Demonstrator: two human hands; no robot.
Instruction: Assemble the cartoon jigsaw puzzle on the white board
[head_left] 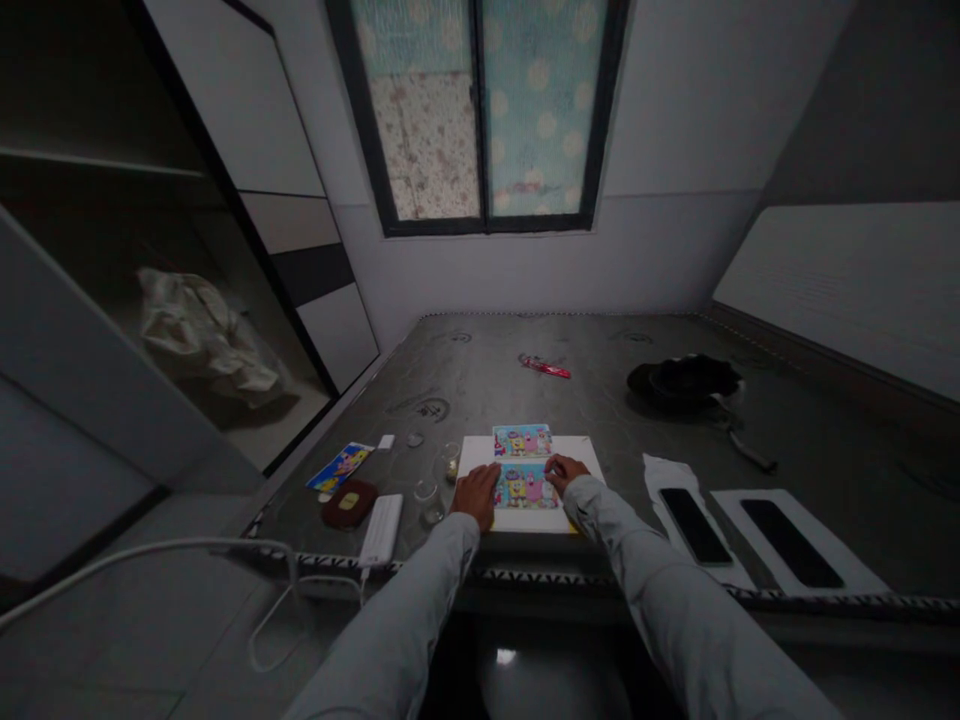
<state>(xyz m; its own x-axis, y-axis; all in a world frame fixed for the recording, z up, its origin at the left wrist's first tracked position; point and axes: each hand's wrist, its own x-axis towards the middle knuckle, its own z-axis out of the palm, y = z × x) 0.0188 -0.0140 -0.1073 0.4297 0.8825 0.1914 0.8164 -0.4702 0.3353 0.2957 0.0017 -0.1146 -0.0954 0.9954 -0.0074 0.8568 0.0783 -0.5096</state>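
Note:
A colourful cartoon picture (526, 487) lies on a white board (583, 452) in front of me. My left hand (475, 494) rests flat over its left edge, fingers stretched out. At its upper right corner, my right hand (567, 473) has thumb and forefinger pinched together. Whatever lies between those fingertips is too small to make out. Just beyond is a smaller, similar cartoon card (523, 440) at the board's far edge. Two small clear containers stand left of the board, a glass jar (428, 499) near my left wrist and another jar (450, 462) behind it.
A white power bank (382, 528) with a cable, a brown pouch-like item (349, 503) and a blue-yellow packet (341, 466) lie left. Rightward are a phone (695, 525), another dark phone (793, 543) and a dark cap (684, 381). A red wrapper (545, 366) lies farther back.

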